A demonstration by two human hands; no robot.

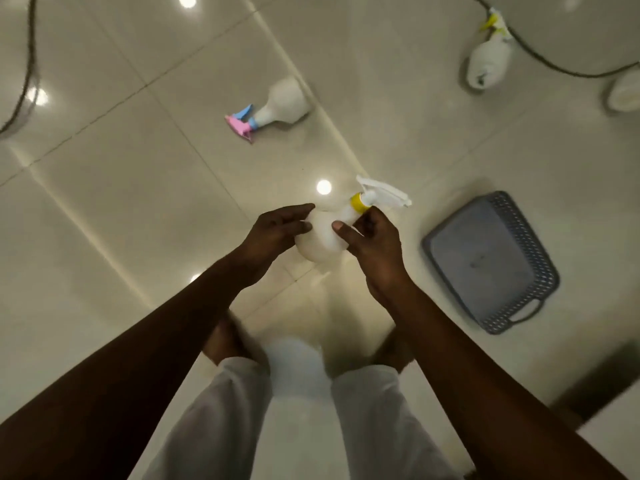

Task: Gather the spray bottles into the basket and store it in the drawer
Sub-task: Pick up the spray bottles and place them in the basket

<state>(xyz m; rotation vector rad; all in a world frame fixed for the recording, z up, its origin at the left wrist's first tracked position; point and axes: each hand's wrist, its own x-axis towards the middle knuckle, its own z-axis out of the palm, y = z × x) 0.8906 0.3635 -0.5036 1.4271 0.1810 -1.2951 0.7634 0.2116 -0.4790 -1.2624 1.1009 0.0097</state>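
Note:
I hold a white spray bottle (323, 237) with a yellow collar and white trigger above the floor, in front of me. My right hand (372, 247) grips its neck just below the collar. My left hand (277, 233) touches the round body from the left, fingers fairly straight. A second white bottle with a pink and blue trigger (277, 107) lies on its side on the tiles farther ahead. A third bottle with a yellow trigger (490, 57) lies at the upper right. The grey basket (491, 261) sits on the floor to my right and holds nothing.
Glossy cream floor tiles (138, 202) lie all around. A dark cable (24, 71) curves at the upper left and another (554, 67) runs past the far bottle. A white round object (627, 93) sits at the right edge. My bare feet and white trousers (294, 410) are below.

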